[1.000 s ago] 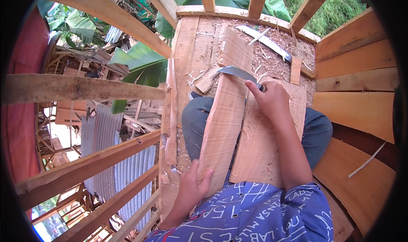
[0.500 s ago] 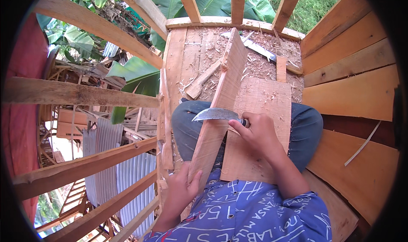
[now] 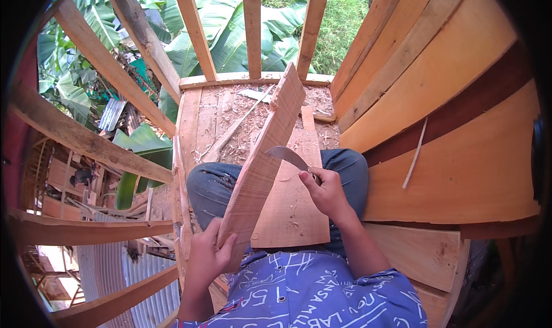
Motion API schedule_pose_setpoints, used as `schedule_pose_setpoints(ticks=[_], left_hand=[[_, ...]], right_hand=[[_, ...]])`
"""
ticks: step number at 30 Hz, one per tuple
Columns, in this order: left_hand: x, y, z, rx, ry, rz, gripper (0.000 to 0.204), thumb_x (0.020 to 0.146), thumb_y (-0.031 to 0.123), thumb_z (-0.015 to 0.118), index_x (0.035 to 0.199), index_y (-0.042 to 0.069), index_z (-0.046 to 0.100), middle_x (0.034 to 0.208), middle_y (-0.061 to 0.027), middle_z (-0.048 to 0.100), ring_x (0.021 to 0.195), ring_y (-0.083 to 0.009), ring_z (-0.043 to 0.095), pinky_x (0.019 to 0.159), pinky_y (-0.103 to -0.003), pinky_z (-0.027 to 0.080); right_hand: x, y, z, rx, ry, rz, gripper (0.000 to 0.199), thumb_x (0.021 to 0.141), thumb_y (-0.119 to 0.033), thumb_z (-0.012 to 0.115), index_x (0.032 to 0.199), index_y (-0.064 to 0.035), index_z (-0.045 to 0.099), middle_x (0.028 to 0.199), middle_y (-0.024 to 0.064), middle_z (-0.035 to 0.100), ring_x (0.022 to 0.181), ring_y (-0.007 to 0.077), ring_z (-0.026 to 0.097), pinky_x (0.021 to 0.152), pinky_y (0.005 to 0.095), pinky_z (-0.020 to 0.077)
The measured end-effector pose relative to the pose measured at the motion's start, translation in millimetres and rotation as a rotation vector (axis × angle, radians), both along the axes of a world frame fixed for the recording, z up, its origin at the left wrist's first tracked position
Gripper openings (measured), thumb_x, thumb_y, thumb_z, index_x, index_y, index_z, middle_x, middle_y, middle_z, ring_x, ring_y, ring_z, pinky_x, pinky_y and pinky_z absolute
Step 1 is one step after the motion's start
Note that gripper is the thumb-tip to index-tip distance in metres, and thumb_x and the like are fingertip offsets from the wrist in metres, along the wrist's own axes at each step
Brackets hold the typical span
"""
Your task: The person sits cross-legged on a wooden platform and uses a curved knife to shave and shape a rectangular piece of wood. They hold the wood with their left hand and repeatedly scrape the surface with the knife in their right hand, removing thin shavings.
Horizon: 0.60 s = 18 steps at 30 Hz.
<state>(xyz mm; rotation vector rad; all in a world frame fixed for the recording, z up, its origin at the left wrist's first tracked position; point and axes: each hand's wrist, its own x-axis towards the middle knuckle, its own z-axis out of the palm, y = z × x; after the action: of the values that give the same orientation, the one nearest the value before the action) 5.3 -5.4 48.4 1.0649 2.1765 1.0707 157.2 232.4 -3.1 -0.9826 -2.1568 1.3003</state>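
The plank (image 3: 261, 167) stands tilted over the legs (image 3: 208, 184), near end by the shirt (image 3: 313, 290), upper end toward the far edge of the floor (image 3: 190, 112); the left hand (image 3: 213, 244) is closed round it near the lower end, thumb on the broad face; the right hand (image 3: 328, 193) is wrapped about the handle of the knife (image 3: 287, 156), whose curved blade overlaps the plank's face; whether they touch, I cannot tell.

The plank looks stiff and of modest weight, likely manageable in one hand but top-heavy when gripped so low; its face seems dry and rough, so slipping is unlikely, though splinters are possible; the best hold is probably low on the edge, well below the blade; the knife looks light and rigid, safe only by its handle; the board (image 3: 293, 213) lies over the legs, right of the plank; a machete (image 3: 255, 95) lies among shavings (image 3: 237, 149) near the floor's far edge.
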Motion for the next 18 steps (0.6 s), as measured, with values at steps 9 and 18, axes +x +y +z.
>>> schedule_pose_setpoints(ticks=[9, 18], left_hand=[[23.6, -3.2, -12.1, -0.02, 0.056, -0.112, 0.02, 0.079, 0.01, 0.067, 0.094, 0.001, 0.056, 0.074, -0.0252, 0.06, 0.077, -0.0445, 0.061, 0.06, -0.039, 0.047], [46.1, -25.8, -19.0, 0.003, 0.109, -0.155, 0.021, 0.083, 0.013, 0.065, 0.093, 0.001, 0.052, 0.072, -0.0287, 0.059, 0.075, -0.0478, 0.059, 0.061, -0.052, 0.046]], right_hand=[[31.8, -33.9, 12.6, 0.24, -0.218, -0.053, 0.06, 0.088, -0.055, 0.06, 0.068, 0.0017, 0.065, 0.057, 0.0225, 0.058, 0.06, 0.0407, 0.062, 0.057, 0.0456, 0.0488], [41.2, -6.5, -0.7, 0.398, -0.332, -0.333, 0.065, 0.088, -0.058, 0.057, 0.063, 0.0023, 0.062, 0.061, 0.0232, 0.06, 0.063, 0.0412, 0.063, 0.058, 0.0475, 0.0491]])
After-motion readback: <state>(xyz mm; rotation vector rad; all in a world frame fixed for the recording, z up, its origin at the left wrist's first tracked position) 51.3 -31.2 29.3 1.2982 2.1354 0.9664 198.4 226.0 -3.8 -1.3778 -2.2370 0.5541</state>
